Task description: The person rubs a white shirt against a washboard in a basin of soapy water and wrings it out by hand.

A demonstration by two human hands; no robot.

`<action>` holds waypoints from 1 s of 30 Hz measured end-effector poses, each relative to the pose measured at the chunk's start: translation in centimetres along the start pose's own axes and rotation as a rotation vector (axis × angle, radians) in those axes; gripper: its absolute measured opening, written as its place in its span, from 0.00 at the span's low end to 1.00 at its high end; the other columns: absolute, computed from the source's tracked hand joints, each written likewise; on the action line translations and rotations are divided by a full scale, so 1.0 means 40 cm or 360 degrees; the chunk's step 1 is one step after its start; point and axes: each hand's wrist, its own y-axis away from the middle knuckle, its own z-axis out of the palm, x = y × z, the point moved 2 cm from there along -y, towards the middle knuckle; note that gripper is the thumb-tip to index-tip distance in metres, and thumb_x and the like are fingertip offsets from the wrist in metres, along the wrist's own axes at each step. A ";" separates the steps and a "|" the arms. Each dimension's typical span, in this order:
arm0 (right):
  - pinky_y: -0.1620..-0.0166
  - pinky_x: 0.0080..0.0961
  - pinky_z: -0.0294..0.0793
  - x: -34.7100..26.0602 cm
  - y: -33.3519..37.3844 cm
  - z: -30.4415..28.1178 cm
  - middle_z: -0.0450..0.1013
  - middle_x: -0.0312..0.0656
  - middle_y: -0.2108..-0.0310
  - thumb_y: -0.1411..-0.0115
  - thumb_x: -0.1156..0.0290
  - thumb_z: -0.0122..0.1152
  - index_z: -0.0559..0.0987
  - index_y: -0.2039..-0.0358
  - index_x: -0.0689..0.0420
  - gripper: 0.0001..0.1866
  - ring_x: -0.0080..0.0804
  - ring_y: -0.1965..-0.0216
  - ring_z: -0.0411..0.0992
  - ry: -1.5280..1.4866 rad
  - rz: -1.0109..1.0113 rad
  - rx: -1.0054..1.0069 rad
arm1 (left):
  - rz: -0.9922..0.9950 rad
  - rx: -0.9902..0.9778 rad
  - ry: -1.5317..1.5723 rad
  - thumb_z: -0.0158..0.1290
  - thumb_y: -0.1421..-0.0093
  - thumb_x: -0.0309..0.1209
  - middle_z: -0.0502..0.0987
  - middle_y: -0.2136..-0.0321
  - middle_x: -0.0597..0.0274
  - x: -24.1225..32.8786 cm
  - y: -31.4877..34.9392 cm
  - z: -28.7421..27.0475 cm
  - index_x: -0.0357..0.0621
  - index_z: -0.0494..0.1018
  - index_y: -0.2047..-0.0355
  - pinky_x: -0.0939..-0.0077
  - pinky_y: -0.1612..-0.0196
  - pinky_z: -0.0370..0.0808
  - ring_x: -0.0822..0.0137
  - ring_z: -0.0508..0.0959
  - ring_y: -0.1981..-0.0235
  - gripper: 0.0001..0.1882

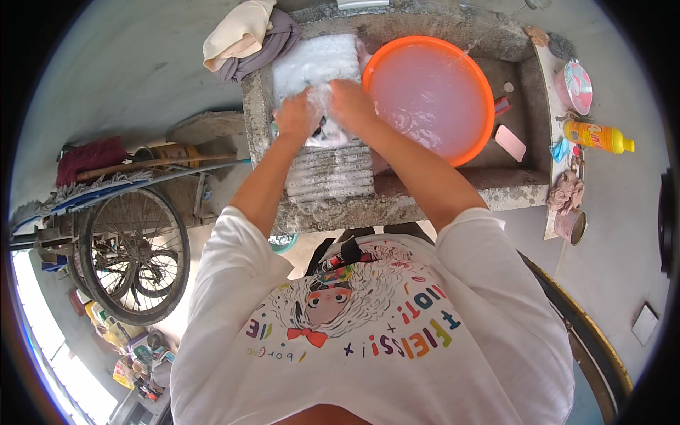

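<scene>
A ribbed concrete washboard [329, 172], streaked with suds, forms the left part of a stone wash sink. On its upper half lies a soapy white cloth [326, 131] with dark patches, partly buried in foam [316, 60]. My left hand [297, 115] is closed on the cloth's left side. Close beside it, my right hand [352, 104] also has its fingers curled into the sudsy cloth. Foam and the hands themselves hide the fingertips. To the right of my right hand stands an orange basin [489, 99] of cloudy, soapy water.
Beige and grey cloths [241, 32] lie on the sink's far left corner. Right of the basin, a pink bar-shaped piece [510, 143] rests in the sink. A ledge holds a yellow bottle [598, 137], a pink bowl [575, 86] and a rag [567, 191]. A wheeled cart [134, 248] stands left.
</scene>
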 end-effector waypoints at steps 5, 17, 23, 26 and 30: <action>0.48 0.45 0.61 -0.082 0.289 -0.136 0.70 0.48 0.59 0.45 0.64 0.60 0.70 0.58 0.56 0.16 0.47 0.53 0.68 -0.0161 -0.0749 0.0376 | 0.0974 0.0725 0.0131 0.55 0.44 0.35 0.73 0.61 0.47 0.016 0.324 0.017 0.37 0.70 0.55 0.53 0.51 0.67 0.46 0.72 0.57 0.19; 0.52 0.44 0.63 -0.070 0.198 -0.136 0.71 0.43 0.63 0.45 0.65 0.55 0.75 0.64 0.56 0.11 0.42 0.54 0.68 -0.0218 -0.0562 0.0259 | 0.0682 0.0440 0.0107 0.51 0.42 0.35 0.75 0.57 0.48 0.019 0.200 -0.009 0.47 0.71 0.54 0.53 0.55 0.71 0.49 0.75 0.57 0.16; 0.54 0.39 0.61 -0.055 0.043 -0.067 0.72 0.44 0.65 0.43 0.69 0.50 0.74 0.66 0.57 0.08 0.41 0.59 0.68 0.0042 -0.0348 0.0237 | 0.0241 0.0743 0.0187 0.47 0.41 0.29 0.76 0.65 0.46 0.027 0.080 0.012 0.37 0.70 0.56 0.53 0.55 0.72 0.47 0.75 0.61 0.14; 0.50 0.46 0.60 -0.039 -0.099 -0.042 0.74 0.42 0.61 0.42 0.70 0.50 0.77 0.61 0.55 0.10 0.43 0.54 0.68 0.0273 -0.0219 0.0350 | 0.0075 0.0665 -0.0005 0.47 0.39 0.33 0.73 0.49 0.55 0.036 -0.084 -0.038 0.49 0.70 0.52 0.55 0.50 0.71 0.52 0.71 0.50 0.15; 0.50 0.48 0.61 -0.013 0.047 -0.039 0.73 0.42 0.58 0.42 0.61 0.54 0.74 0.57 0.56 0.16 0.41 0.50 0.67 -0.0040 -0.0074 -0.0047 | 0.0150 0.0290 0.0323 0.53 0.44 0.38 0.74 0.53 0.54 -0.012 0.071 0.035 0.51 0.70 0.47 0.54 0.46 0.67 0.51 0.73 0.52 0.23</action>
